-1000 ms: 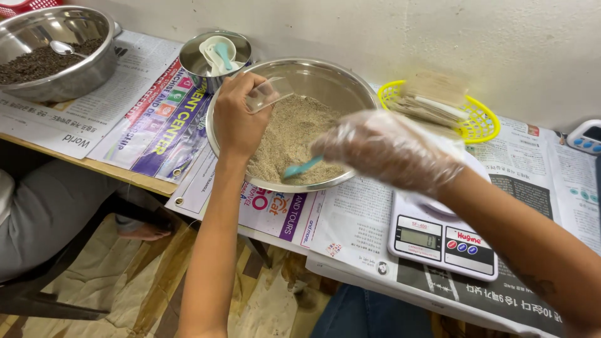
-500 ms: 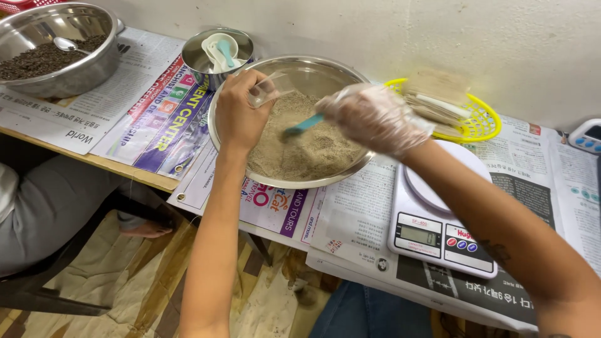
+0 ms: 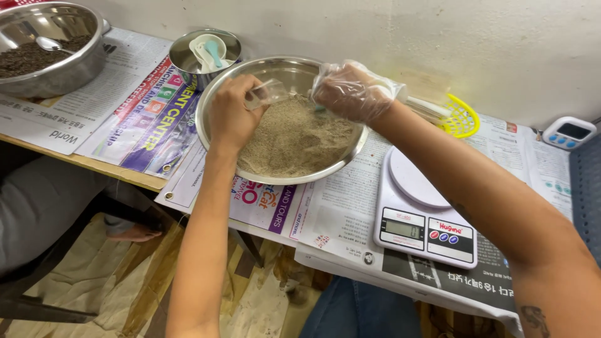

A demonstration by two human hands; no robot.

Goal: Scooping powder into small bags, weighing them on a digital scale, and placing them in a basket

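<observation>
A small clear pouch (image 3: pixel 266 92) is pinched in the grip of the bare left hand (image 3: pixel 230 116), held open-mouthed over the tan grain (image 3: pixel 294 134) in a wide steel bowl (image 3: pixel 219 103). The gloved right hand (image 3: pixel 352 91) is closed just beside the pouch, on its far right; a sliver of a teal scoop (image 3: pixel 320 107) is seen under the glove, and what else the grip encloses cannot be told. Both hands are placed above the far half of the bowl.

Right of the gloved hand, a yellow basket (image 3: pixel 462 117) is partly hidden behind the forearm. Nearer the wearer, a white scale (image 3: pixel 421 216) is set on a newspaper-covered surface (image 3: pixel 350 219). Left of the bare hand, a steel cup (image 3: pixel 188 59) with pale spoons is noted, and beyond it a second bowl (image 3: pixel 56 69) of dark grain. A white timer (image 3: pixel 568 133) lies at far right.
</observation>
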